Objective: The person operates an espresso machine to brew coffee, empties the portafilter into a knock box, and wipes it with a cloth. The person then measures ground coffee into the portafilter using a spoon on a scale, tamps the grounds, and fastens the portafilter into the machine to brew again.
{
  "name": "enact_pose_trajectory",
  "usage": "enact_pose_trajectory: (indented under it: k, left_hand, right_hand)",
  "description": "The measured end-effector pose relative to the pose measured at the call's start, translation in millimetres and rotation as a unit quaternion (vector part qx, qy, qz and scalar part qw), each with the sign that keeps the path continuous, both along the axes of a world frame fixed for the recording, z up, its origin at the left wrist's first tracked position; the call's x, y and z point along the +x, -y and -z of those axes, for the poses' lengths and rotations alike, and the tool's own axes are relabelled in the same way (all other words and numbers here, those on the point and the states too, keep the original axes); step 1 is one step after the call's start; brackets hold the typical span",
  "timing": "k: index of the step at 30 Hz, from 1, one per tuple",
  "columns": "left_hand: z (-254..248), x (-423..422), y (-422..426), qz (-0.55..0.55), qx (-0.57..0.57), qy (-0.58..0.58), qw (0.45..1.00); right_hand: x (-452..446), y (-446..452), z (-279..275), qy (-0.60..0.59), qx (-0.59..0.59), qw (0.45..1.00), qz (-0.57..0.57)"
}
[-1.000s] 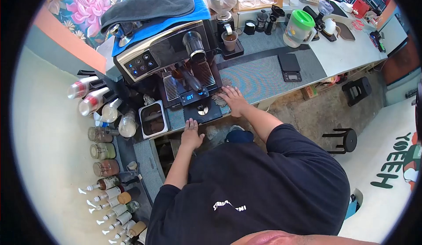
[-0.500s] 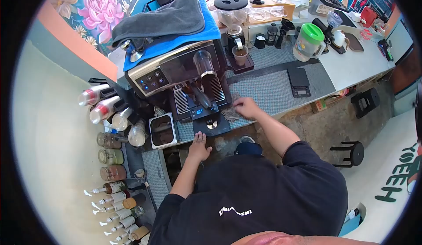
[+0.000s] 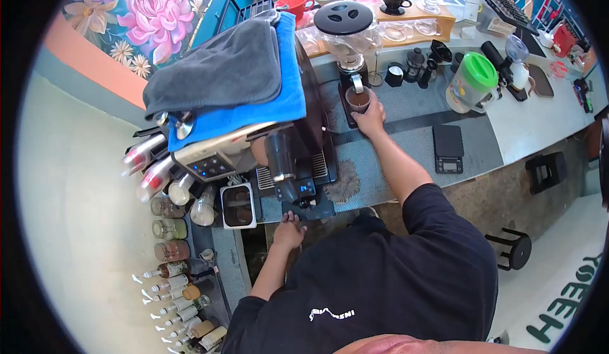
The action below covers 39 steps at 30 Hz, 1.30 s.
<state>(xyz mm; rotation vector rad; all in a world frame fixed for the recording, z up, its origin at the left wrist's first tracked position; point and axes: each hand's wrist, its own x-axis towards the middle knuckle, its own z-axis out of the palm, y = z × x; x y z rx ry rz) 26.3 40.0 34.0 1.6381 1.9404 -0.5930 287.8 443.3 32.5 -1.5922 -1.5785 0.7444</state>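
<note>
My right hand (image 3: 372,119) is closed round the near side of a small plastic cup (image 3: 358,102) with brown contents, under the spout of the coffee grinder (image 3: 347,48). My left hand (image 3: 290,233) lies at the counter's front edge by a black mat (image 3: 312,210), fingers stretched out and holding nothing. Just above that mat, a black-handled portafilter (image 3: 283,167) stands at the front of the espresso machine (image 3: 209,163), beside a small scale with a lit display (image 3: 304,189). A rumpled grey cloth-like patch (image 3: 346,183) lies to the machine's right.
Grey and blue towels (image 3: 216,68) cover the machine's top. A steel container (image 3: 238,207) is at its left, with several jars and pump bottles (image 3: 171,268) beyond. On the right are a black scale (image 3: 448,148), a green-lidded pitcher (image 3: 471,84) and a stool (image 3: 517,247).
My right hand has left the grey patch, reached forward and taken hold of the cup at the grinder. My left hand stays near the mat. The portafilter now stands more upright; the view has shifted.
</note>
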Motion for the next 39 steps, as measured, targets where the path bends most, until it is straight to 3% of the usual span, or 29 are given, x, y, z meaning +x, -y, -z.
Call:
enact_pose_trajectory:
  k: [6, 10, 18, 21, 24, 28, 29, 30, 32, 35, 37, 39]
  left_hand:
    - [3, 8, -3, -0.098, 0.021, 0.027, 0.995]
    - [9, 15, -1, -0.169, 0.036, 0.024, 0.985]
    - [19, 25, 3, -0.19, 0.065, 0.011, 0.98]
    - [13, 30, 0, -0.237, 0.055, 0.024, 0.97]
    - [-2, 38, -6, -0.26, 0.031, 0.032, 0.965]
    - [28, 39, 18, -0.21, 0.122, 0.025, 0.97]
    - [0, 45, 4, -0.254, 0.068, 0.076, 0.962]
    - [-34, 51, -12, -0.299, 0.013, 0.119, 0.947]
    - [-7, 47, 3, -0.274, 0.075, 0.12, 0.951]
    - [4, 47, 10, -0.214, 0.162, 0.102, 0.958]
    - [5, 46, 12, -0.153, 0.206, 0.059, 0.965]
    - [9, 44, 11, -0.14, 0.262, 0.09, 0.951]
  right_hand:
    - [-2, -4, 1, 0.058, 0.035, 0.997, 0.027]
    - [3, -6, 21, 0.022, 0.09, 0.996, -0.004]
    - [18, -9, 18, 0.041, 0.086, 0.994, -0.054]
    - [34, -19, 43, 0.051, 0.141, 0.987, -0.057]
    - [54, -44, 54, -0.084, 0.178, 0.98, -0.04]
    - [62, -86, -16, -0.228, 0.098, 0.967, -0.052]
    - [63, -96, -44, -0.212, 0.026, 0.976, -0.047]
    - [60, -108, -58, -0.206, 0.055, 0.975, -0.067]
    - [56, -136, -76, -0.195, 0.116, 0.968, -0.106]
    - [60, -169, -95, 0.005, 0.071, 0.985, -0.156]
    - [61, -196, -82, 0.13, 0.21, 0.94, -0.234]
    - [63, -209, -73, 0.29, 0.295, 0.87, -0.269]
